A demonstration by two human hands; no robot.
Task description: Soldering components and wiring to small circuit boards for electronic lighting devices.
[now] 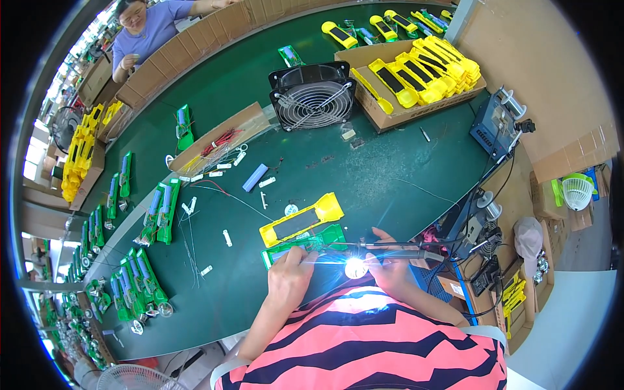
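A lit lamp head (355,268) glares between my two hands, its shape washed out by the light. My left hand (289,276) is closed in a pinch at the near edge of a green lamp housing (335,235); what its fingertips grip is hidden. On the other side of the glare, my right hand (388,268) holds a soldering iron (419,254), whose dark handle and cable run off to the right. Just beyond the green housing lies a yellow housing (328,207) with a dark panel. A small round white part (291,209) rests behind it.
A black fan (312,104) stands beyond, beside a carton (383,120) of yellow housings. To the left lie green lamp assemblies (140,283), a blue battery (255,177) and white connectors. A soldering station (497,123) sits at right. A co-worker (146,32) is across the bench.
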